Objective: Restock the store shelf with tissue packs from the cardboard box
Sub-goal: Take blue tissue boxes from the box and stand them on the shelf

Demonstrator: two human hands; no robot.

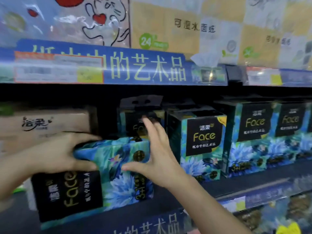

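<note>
A blue-green "Face" tissue pack (94,179) lies on its side at the shelf's front edge, its black label turned sideways. My left hand (55,152) grips its upper left corner, thumb and fingers curled round the wrapper. My right hand (157,149) is flat against the pack's right side, fingers spread and straight. Behind it another pack (133,119) stands deeper on the shelf (236,184). To the right, three upright Face packs (200,146) line the shelf front.
A brown cardboard box (45,127) sits on the shelf at the left. Above, a blue shelf-edge banner (135,68) with price tags runs across, with large tissue bundles (185,24) stacked over it. A lower shelf holds more goods at bottom right.
</note>
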